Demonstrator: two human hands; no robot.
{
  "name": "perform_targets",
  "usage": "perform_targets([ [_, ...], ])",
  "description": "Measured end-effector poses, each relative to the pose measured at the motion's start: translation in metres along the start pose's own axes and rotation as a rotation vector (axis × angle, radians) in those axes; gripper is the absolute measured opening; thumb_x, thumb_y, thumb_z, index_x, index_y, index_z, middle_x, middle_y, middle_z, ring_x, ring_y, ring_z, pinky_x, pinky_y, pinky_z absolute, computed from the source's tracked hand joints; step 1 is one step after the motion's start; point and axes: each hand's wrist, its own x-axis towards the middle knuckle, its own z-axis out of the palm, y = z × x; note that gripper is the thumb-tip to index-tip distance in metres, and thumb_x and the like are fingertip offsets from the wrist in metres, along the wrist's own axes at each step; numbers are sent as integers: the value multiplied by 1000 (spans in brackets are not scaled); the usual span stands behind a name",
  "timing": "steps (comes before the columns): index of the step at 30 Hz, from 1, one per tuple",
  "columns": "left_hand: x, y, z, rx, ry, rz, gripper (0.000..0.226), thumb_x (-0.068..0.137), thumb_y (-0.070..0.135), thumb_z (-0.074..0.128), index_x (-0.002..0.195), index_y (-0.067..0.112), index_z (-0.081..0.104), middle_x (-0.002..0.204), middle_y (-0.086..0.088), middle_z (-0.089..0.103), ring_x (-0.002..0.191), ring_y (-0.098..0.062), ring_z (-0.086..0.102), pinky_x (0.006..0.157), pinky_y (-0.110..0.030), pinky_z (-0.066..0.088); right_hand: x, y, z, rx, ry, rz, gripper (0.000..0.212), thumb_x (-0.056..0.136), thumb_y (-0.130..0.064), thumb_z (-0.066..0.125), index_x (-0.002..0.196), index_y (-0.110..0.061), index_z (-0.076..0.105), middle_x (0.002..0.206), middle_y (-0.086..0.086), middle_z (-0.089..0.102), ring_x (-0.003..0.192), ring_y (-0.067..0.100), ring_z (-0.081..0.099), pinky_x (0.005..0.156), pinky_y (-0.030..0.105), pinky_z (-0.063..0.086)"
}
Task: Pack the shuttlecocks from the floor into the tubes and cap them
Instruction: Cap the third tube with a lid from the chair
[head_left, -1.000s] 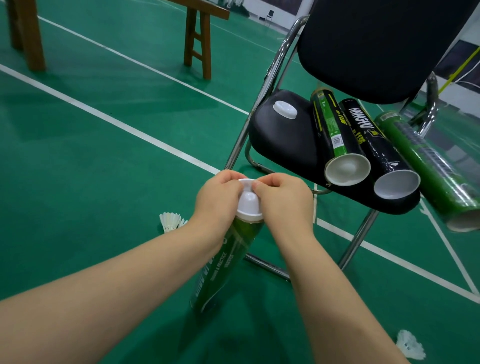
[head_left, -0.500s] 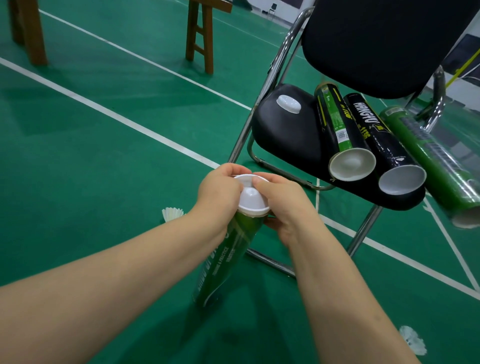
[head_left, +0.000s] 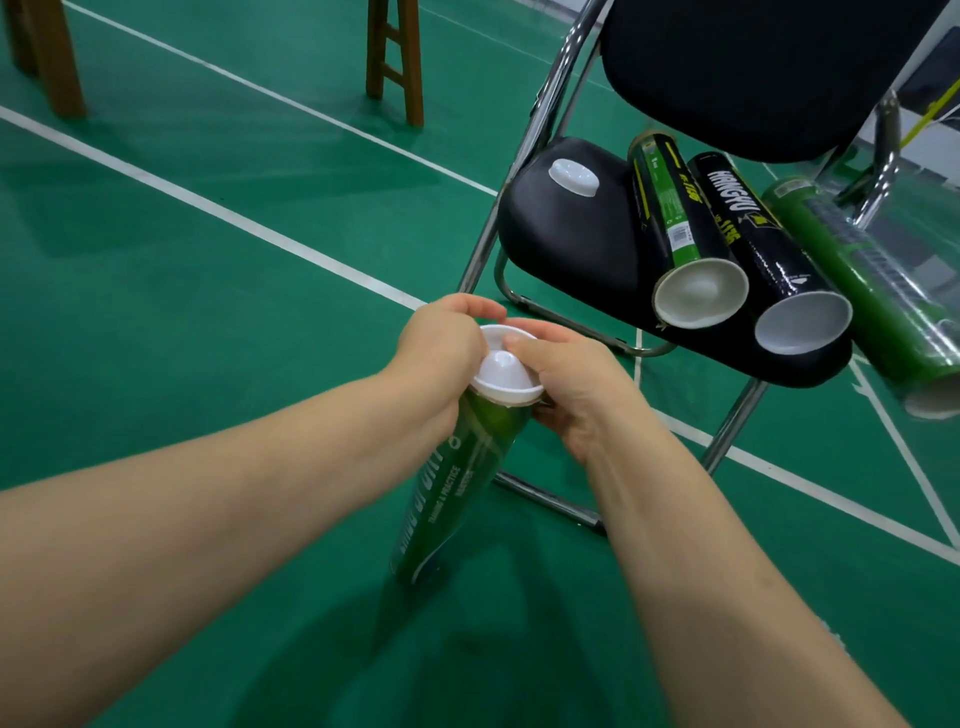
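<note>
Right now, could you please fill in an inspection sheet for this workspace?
Surface: green court floor with white lines.
Job's things: green cardboard tube tilted, base on floor; white domed plastic cap on its top; shuttlecocks: nothing seen.
Clutter: loose white cap and three tubes lying on black padded folding chair.
Hands: left hand and right hand both grip the cap.
Cables: thin yellow strand behind chair, unclear.
Surroundings: brown wooden stool legs.

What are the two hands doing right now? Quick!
Left hand: closed, curled round the rim of the white cap.
Right hand: closed, gripping the top of the green tube, thumb on the cap.
</note>
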Motion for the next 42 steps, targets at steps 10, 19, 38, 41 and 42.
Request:
perform_targets([
  [10, -9, 3, -5, 45, -66, 81, 21, 86, -4, 50, 92, 9, 64, 83, -11, 65, 62, -18, 59, 43, -18, 45, -1, 7, 8, -2, 99, -55, 8, 84, -21, 62, 88, -27, 66, 93, 2, 70, 90, 22, 65, 78, 36, 55],
  [19, 0, -4, 4, 183, 35, 225, 14, 81, 8, 57, 81, 18, 66, 81, -5, 68, 66, -15, 58, 50, -19, 38, -21, 5, 13, -370, 244, -305, 24, 94, -34, 43, 114, -24, 53, 112, -2, 59, 99, 20, 53, 73, 29, 36],
  [38, 7, -10, 4, 262, 100, 350, 24, 88, 24, 57, 66, 24, 67, 69, 2, 67, 72, -18, 61, 79, -42, 53, -23, 24, 30, -272, 289, -338, 41, 100, -36, 31, 137, -23, 41, 138, -1, 48, 124, 18, 45, 94, 29, 34],
  [41, 7, -12, 7, 209, 104, 322, 23, 87, 25, 58, 66, 23, 68, 71, 0, 68, 74, -20, 63, 81, -43, 54, -24, 26, 25, -314, 261, -351, 41, 99, -39, 30, 136, -25, 41, 138, -2, 48, 123, 18, 46, 92, 31, 35],
  [42, 8, -12, 8, 202, 110, 315, 23, 87, 25, 59, 66, 23, 68, 70, 0, 68, 73, -19, 63, 81, -43, 54, -24, 26, 24, -328, 248, -352, 40, 99, -40, 30, 135, -26, 41, 137, -3, 48, 123, 19, 46, 91, 32, 36],
])
